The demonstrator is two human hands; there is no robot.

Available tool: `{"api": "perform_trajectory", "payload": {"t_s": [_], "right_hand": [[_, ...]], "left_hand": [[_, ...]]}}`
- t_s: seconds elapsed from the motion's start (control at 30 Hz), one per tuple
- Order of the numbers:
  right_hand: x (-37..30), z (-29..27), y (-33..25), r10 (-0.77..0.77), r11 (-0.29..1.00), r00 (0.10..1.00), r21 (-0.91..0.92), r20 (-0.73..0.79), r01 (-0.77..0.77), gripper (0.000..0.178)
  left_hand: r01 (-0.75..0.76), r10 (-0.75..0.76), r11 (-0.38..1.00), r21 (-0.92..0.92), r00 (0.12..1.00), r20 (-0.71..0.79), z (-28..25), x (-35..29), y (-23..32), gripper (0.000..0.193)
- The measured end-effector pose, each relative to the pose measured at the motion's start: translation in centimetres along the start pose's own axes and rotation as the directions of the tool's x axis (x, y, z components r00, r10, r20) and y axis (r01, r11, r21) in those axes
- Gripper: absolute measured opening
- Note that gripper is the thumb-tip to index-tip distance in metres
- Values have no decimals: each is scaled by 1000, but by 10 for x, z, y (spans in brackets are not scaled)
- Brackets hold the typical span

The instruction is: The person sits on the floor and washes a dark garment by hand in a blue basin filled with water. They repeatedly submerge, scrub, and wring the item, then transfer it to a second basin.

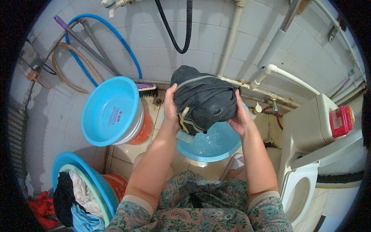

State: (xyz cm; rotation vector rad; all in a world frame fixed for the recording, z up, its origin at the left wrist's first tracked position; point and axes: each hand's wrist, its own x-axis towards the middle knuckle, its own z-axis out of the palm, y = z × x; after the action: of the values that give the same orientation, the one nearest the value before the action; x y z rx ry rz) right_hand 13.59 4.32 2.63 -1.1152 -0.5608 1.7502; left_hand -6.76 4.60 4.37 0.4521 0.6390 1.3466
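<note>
Between both my hands is a bunched dark garment (205, 98), wet-looking, with a grey trim line, a pale cord and a whitish tag hanging at its lower left. My left hand (171, 107) grips its left side, the fingers partly hidden behind the cloth. On the other side my right hand (240, 118) presses with its palm and curled fingers. The bundle is held up over a light blue basin (210, 145) on the floor, which holds water and is partly covered by the garment.
At left an empty-looking blue basin (112, 112) sits on an orange and white bucket (142, 129). Nearer, clothes (83, 195) fill a pale green basin (102, 193) inside a blue one. A toilet (299, 189) stands right; a scrubbing brush (147, 91) and pipes line the wall.
</note>
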Motion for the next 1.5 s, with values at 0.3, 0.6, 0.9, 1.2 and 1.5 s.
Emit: {"api": "perform_trajectory", "payload": {"t_s": [0.3,0.6,0.9,1.2,1.5], "right_hand": [[-7,-2,8,-175,973,974,175,141,149,56],[-13,-1,31,-24,932,999,362,-28,33,37],[0,-9,51,54,922,985,370,162,-111,38],[-14,2,61,156,906,980,377,121,-191,49],[-5,-14,18,-88,941,994,321,-62,103,55]], "left_hand": [[-169,167,985,-26,928,332,-24,6,-17,50],[36,-45,994,100,995,90,-6,-4,-8,45],[-177,101,931,319,965,242,-3,-8,-16,38],[-233,145,894,382,959,244,-20,-1,-19,53],[174,-207,960,220,969,138,-20,8,-3,67]]}}
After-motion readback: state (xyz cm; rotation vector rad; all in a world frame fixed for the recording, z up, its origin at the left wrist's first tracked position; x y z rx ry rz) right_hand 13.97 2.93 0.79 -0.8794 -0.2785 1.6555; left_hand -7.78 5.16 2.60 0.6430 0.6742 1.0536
